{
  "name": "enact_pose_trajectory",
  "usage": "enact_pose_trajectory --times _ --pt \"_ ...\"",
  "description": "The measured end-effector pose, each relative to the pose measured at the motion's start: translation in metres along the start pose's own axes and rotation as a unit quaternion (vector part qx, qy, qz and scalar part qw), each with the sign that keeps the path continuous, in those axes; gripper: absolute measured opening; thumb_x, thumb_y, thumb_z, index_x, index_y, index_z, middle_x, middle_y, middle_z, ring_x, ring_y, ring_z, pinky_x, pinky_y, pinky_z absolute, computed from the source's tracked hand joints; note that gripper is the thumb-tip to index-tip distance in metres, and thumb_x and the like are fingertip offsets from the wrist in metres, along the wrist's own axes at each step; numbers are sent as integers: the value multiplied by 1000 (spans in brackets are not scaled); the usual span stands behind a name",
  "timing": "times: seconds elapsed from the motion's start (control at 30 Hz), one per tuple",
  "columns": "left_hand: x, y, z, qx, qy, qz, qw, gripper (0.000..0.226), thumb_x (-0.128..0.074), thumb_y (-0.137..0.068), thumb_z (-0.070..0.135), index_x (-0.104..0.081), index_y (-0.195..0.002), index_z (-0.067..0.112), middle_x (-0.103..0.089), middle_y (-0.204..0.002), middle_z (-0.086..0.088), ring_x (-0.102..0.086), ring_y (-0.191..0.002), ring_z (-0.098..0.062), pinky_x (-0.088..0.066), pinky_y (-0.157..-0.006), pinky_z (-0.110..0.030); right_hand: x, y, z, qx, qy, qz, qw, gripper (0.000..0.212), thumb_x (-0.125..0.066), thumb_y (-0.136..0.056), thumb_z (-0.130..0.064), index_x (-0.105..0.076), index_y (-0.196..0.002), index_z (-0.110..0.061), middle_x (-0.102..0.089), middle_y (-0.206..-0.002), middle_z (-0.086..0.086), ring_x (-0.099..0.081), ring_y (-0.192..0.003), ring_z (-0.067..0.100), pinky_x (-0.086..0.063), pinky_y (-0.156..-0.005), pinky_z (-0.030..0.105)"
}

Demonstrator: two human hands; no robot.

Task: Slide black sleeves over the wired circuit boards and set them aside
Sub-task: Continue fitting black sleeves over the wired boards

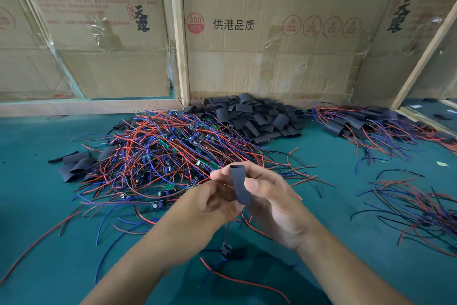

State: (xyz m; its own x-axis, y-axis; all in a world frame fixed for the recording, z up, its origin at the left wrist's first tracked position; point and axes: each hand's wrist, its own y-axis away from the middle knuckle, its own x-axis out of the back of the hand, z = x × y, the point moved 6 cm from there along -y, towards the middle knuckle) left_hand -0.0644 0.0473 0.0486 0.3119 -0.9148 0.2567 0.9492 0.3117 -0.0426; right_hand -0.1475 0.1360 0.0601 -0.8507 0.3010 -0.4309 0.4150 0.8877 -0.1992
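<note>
A flat, matte black sleeve (pixel 240 184) is being held upright near the middle of the view, its open upper end showing a narrow slot. It is being pinched by the right hand (pixel 274 203), whose grip is closed on it with the thumb pressed against its front face and the fingers curled behind. The left hand (pixel 212 202) is being held against the sleeve's left edge, its fingers curled in a closed grip around thin wires at the sleeve's lower end. Below the hands, a small dark circuit board (pixel 226 249) is being left hanging on those wires, with red and blue leads trailing onto the green felt-like worktop (pixel 37 196).

Behind the hands, a tangled heap of wired boards (pixel 158 153) with red, blue and black leads is being shown. A pile of loose black sleeves (pixel 257 116) is lying beyond it against the cardboard wall (pixel 272 57). To the right, sleeved boards (pixel 366 121) are lying in a group, well apart from the heap.
</note>
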Motion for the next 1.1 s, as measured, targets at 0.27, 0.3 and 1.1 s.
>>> enact_pose_trajectory --times 0.27,0.3,1.1 --pt "-13 3 4 -35 30 16 999 22 -55 -102 21 -69 -88 31 -56 -56 -1 -52 -55 -15 -43 -59 -22 0 1 -10 21 -22 -5 1000 33 -67 -80 -24 -71 -109 -7 -63 -127 25 -60 -115 34 -54 -82 34" --pt "-13 3 2 -16 51 21 998 23 -54 -103 24 -70 -86 29 -44 -55 0 -41 -51 -15 -35 -54 -25 4 1 -12 27 -25 1 999 32 -64 -82 -24 -71 -108 -8 -65 -125 23 -59 -119 33 -51 -90 36" --pt "18 8 19 -28 -110 78 990 31 -54 -99 35 -66 -75 20 -23 -46 8 -17 -40 -9 -17 -39 -18 52 5 -48 123 578 65 804 37 -72 -83 -23 -64 -118 -34 -65 -116 -21 -61 -113 7 -44 -97 20"
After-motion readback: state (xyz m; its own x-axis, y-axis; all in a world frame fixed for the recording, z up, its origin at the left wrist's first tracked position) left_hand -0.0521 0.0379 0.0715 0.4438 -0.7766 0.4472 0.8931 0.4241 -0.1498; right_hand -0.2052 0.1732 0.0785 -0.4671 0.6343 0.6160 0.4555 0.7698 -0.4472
